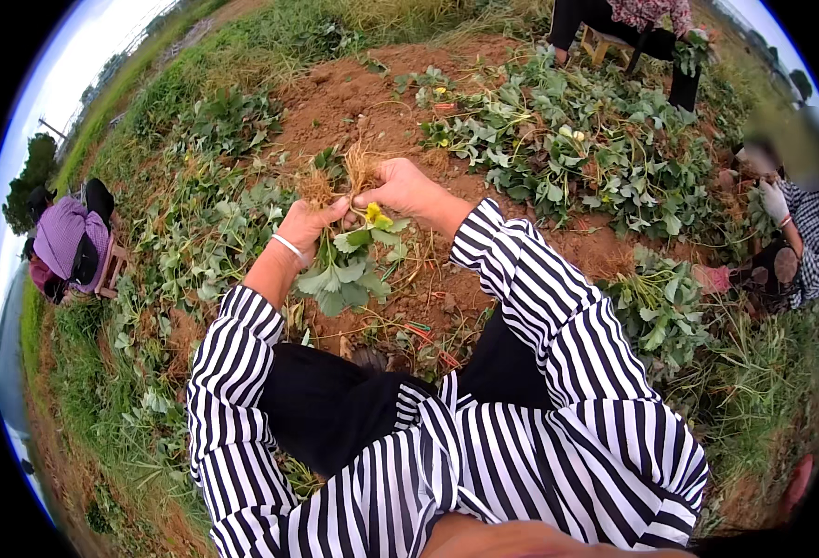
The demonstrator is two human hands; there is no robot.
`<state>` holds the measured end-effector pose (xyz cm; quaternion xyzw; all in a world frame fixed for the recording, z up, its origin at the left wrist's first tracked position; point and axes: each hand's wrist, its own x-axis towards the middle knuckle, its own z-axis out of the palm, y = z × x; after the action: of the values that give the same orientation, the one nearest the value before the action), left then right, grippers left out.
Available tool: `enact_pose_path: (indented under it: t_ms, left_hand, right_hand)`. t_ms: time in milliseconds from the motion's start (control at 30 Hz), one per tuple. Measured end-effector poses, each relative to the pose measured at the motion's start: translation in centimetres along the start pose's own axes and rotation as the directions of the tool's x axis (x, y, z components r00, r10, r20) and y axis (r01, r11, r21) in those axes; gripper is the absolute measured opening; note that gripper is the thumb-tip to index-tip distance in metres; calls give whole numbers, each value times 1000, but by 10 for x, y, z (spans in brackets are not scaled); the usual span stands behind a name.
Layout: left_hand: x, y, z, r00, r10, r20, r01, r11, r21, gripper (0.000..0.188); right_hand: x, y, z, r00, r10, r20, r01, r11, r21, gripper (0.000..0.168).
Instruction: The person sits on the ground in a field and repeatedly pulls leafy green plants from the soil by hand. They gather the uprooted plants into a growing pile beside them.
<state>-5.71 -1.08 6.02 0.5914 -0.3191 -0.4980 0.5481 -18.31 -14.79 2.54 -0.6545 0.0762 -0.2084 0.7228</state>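
In front of me, both hands hold bare-rooted leafy seedlings, which look like strawberry plants. My left hand [304,227], with a white band at its wrist, pinches the stems between thumb and fingers. Close beside it, nearly touching, my right hand [406,188] grips the stems just under a tuft of pale brown roots [360,167]. A second, darker root clump [316,187] sticks up above my left hand. Green leaves [343,279] hang below the hands, and a yellow leaf [378,216] shows next to my right fingers. Some fingertips are hidden behind the stems.
Red and green strips [420,331] lie on the reddish soil [444,279] between my knees. Heaped seedlings [556,153] spread to the right, more leafy plants [207,237] to the left. Co-workers sit around: one on a wooden stool [601,45], one at left [71,237], one at right [810,237].
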Motion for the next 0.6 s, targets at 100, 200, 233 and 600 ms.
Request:
enact_pose_path:
  t_ms: [100,200,233,600]
  left_hand:
    - [9,2,8,993,-108,-52,106,993,-47,25]
    - [8,12,20,991,-126,-51,124,992,-39,22]
    - [10,12,22,992,-120,-45,121,992,23,22]
    - [12,1,15,995,97,4,-96,984,151,18]
  right_hand:
    - [-5,0,-7,986,-139,-91,114,965,-235,14]
    - [-6,-11,-12,984,-143,-101,75,864,-499,16]
    - [-10,-15,-14,979,-179,-94,80,768,-635,17]
    - [-9,0,-24,994,-41,-100,-89,213,-973,15]
